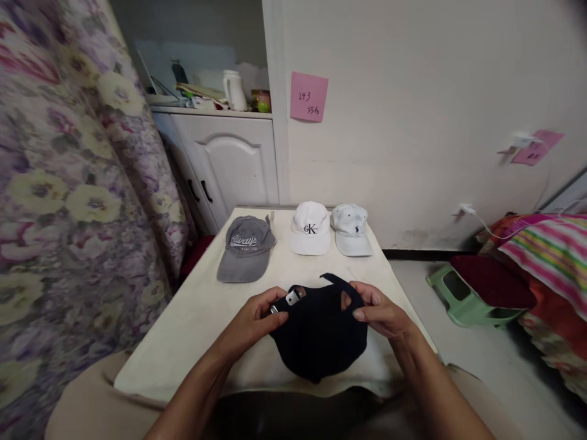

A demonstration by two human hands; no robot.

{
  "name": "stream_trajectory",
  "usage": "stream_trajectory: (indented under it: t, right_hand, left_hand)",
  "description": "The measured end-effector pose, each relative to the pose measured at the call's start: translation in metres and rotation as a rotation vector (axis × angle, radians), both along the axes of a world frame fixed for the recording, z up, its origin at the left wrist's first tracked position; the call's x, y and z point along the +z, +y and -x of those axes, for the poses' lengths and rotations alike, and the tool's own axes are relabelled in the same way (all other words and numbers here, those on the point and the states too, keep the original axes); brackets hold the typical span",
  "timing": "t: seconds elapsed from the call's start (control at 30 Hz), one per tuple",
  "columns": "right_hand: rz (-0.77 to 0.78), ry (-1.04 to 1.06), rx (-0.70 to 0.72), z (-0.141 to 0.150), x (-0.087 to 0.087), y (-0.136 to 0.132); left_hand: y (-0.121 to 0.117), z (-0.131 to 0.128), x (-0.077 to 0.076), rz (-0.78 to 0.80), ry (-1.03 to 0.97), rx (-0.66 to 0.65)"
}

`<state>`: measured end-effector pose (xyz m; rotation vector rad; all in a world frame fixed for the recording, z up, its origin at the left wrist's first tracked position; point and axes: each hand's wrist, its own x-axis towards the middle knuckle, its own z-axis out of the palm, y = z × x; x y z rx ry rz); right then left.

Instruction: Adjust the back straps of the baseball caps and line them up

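Note:
A dark navy cap lies on the near part of the small cream table, its back turned away from me. My left hand pinches the cap's strap end with the metal buckle. My right hand grips the other side of the strap opening, fingers curled on the fabric. Farther back on the table sit a grey cap with white lettering, a white cap with a black logo, and a pale grey-white cap.
A flowered curtain hangs at the left. A white cabinet with clutter on top stands behind the table. Pink notes are stuck on the wall. A green stool and striped bedding are at the right.

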<state>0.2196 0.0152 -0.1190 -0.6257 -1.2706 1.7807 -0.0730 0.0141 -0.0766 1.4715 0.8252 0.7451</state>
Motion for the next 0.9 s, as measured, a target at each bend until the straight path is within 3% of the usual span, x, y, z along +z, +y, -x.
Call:
stream_trajectory:
  t: [0.17, 0.43, 0.67, 0.83, 0.9]
  right_hand:
    - [0.033, -0.085, 0.036, 0.006, 0.005, -0.002]
    - [-0.248, -0.38, -0.216, -0.01, 0.024, -0.003]
    - [-0.175, -0.334, -0.126, -0.001, 0.021, -0.004]
    - [-0.218, -0.469, -0.334, 0.008, 0.022, -0.002]
    - [-0.218, -0.42, -0.326, 0.012, 0.021, -0.002]
  left_hand:
    - [0.001, -0.01, -0.01, 0.034, 0.02, 0.071]
    - [-0.008, -0.018, 0.003, -0.07, 0.059, 0.093]
    - [-0.012, -0.03, 0.004, 0.023, -0.02, 0.035]
    - [-0.012, -0.037, -0.003, 0.054, -0.051, 0.031]
    - [-0.013, -0.041, -0.004, 0.032, -0.032, 0.045]
